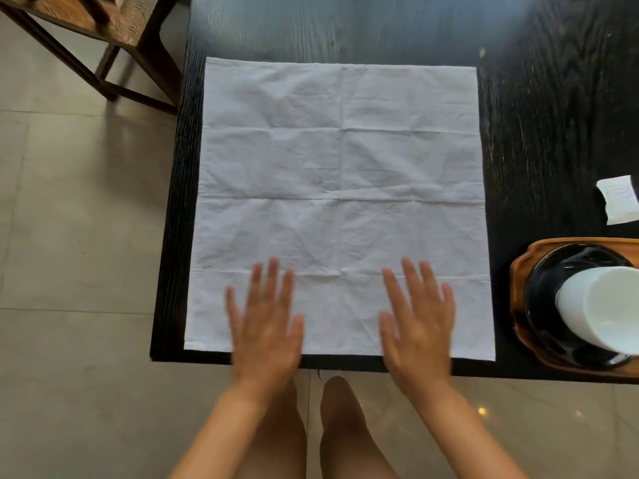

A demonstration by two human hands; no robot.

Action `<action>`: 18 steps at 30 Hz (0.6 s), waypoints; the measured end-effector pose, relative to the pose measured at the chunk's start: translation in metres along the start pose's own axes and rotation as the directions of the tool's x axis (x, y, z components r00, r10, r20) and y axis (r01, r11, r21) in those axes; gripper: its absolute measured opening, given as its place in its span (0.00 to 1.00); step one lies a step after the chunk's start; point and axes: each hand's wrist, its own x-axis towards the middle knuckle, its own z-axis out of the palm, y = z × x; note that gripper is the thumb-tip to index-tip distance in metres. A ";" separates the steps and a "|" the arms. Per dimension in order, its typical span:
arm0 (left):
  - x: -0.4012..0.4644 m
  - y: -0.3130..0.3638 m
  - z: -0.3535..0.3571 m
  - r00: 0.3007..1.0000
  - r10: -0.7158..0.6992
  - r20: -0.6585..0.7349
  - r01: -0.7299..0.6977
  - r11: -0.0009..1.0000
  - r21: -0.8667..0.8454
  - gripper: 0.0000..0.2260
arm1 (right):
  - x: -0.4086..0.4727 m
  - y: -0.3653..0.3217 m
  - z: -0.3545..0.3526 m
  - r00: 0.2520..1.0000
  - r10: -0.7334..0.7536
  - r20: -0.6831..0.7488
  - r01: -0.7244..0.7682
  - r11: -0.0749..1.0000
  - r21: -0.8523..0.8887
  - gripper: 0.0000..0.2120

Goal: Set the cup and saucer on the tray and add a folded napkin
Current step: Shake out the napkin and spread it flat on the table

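The white napkin [340,202] is spread fully open on the dark table [539,108], creases showing. Both hands, left hand [264,323] and right hand [416,319], lie flat near its front edge, grip apart, holding nothing. Off right, the white cup [601,305] sits on the black saucer [543,299] in the wooden tray [518,271].

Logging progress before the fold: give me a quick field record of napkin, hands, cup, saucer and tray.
napkin: unfolded, flat on table
left hand: open, palm down on napkin's near edge
right hand: open, palm down on napkin's near edge
cup: on saucer
saucer: on tray
tray: right of napkin, partly out of view
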 end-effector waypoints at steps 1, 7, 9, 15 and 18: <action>0.010 0.017 0.010 0.998 0.029 0.055 -0.031 0.999 0.044 0.25 | 0.010 -0.010 0.010 0.997 0.014 0.072 -0.011 0.999 -0.049 0.26; 0.030 0.015 0.031 0.969 0.072 0.237 -0.115 0.978 0.173 0.26 | 0.015 0.012 0.031 0.967 0.103 0.235 -0.033 0.958 -0.286 0.29; 0.031 -0.012 0.024 0.978 -0.002 0.208 -0.039 0.980 0.193 0.26 | 0.010 0.039 0.020 0.964 0.156 0.214 -0.085 0.948 -0.307 0.29; 0.036 -0.068 0.002 0.956 -0.244 0.162 0.210 0.956 0.205 0.31 | 0.010 0.074 -0.007 0.929 0.338 0.148 -0.282 0.909 -0.306 0.31; 0.046 -0.056 0.003 0.972 -0.187 0.142 0.164 0.974 0.157 0.30 | 0.028 0.050 -0.004 0.955 0.273 0.116 -0.243 0.944 -0.224 0.30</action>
